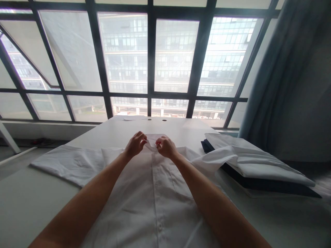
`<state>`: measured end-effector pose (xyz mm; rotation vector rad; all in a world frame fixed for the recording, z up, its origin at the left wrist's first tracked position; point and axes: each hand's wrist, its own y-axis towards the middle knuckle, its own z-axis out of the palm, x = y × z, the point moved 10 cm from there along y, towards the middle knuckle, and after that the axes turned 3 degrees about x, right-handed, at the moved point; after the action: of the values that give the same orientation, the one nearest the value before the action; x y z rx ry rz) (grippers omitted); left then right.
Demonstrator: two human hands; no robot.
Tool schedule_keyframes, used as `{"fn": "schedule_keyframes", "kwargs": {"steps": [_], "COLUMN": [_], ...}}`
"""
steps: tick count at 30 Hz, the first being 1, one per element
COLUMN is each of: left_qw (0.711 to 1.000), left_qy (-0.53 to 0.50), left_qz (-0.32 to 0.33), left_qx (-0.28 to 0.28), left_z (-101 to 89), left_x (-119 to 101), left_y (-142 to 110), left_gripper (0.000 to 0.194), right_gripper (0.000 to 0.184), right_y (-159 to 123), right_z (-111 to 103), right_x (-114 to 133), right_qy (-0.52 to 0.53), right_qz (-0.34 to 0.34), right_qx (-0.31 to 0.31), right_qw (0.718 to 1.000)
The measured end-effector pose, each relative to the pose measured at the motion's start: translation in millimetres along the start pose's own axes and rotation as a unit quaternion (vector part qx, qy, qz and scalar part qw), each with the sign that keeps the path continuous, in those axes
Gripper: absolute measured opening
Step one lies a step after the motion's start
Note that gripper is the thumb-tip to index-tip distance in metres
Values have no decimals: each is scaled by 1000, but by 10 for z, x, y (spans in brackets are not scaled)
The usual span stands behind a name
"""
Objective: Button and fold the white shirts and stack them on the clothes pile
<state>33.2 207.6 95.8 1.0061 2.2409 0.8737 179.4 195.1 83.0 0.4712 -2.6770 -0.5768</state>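
two hands (134,144) (167,147) pinch white shirt collar (152,139)

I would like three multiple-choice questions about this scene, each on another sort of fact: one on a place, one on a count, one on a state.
1. Where is the folded white stack relative to the white button-front shirt?
A. On its left
B. On its right
C. On the windowsill

2. How many chest pockets show on the shirt?
A. None
B. One
C. Two

3. What are the left hand and right hand doing?
A. Pinching the collar
B. Lying flat and open
C. Holding a hanger

1 B: the stack lies on the person's right.
2 B: a single pocket shows.
3 A: the fingers of both hands close on the collar.
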Motion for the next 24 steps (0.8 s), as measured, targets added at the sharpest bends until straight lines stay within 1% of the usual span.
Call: {"fn": "schedule_keyframes", "kwargs": {"steps": [1,3,6,7,9,10,11,12,13,14,16,18,20,22,24], "left_qw": [999,995,982,975,962,958,954,953,951,950,940,915,873,830,797], "left_qy": [-37,-95,-140,-146,-144,-136,-122,-107,-93,-84,-97,-164,-258,-338,-388], "left_qz": [-2,-33,-129,-167,-230,-253,-269,-281,-289,-296,-323,-367,-413,-443,-463], "left_qx": [-7,-7,2,5,17,29,40,50,56,56,45,34,32,28,13], "left_z": [-10,13,87,112,162,188,210,225,233,232,227,270,362,443,477], "left_x": [24,105,273,329,408,430,444,454,464,479,540,629,701,731,748], "left_y": [-3,-4,-8,-18,-45,-59,-73,-85,-95,-105,-138,-197,-269,-323,-361], "left_gripper": [5,7,13,13,11,13,21,29,34,33,23,19,26,33,32], "right_gripper": [17,21,39,41,36,32,29,28,29,30,30,33,36,35,31], "right_y": [16,40,31,15,-26,-46,-62,-74,-83,-89,-99,-108,-111,-109,-106], "right_z": [16,117,358,436,567,611,637,643,637,623,596,579,551,521,504], "right_x": [25,41,36,49,100,126,148,168,185,200,222,225,218,212,202], "right_qy": [49,133,192,192,168,149,128,108,90,78,67,66,64,56,49], "right_qz": [-12,-17,3,5,2,0,-1,-1,-2,-1,-1,4,9,8,7], "right_qx": [-8,2,50,66,96,106,111,111,108,107,113,128,132,126,116], "right_qw": [999,991,980,979,981,983,986,988,990,991,991,990,989,990,992]}}
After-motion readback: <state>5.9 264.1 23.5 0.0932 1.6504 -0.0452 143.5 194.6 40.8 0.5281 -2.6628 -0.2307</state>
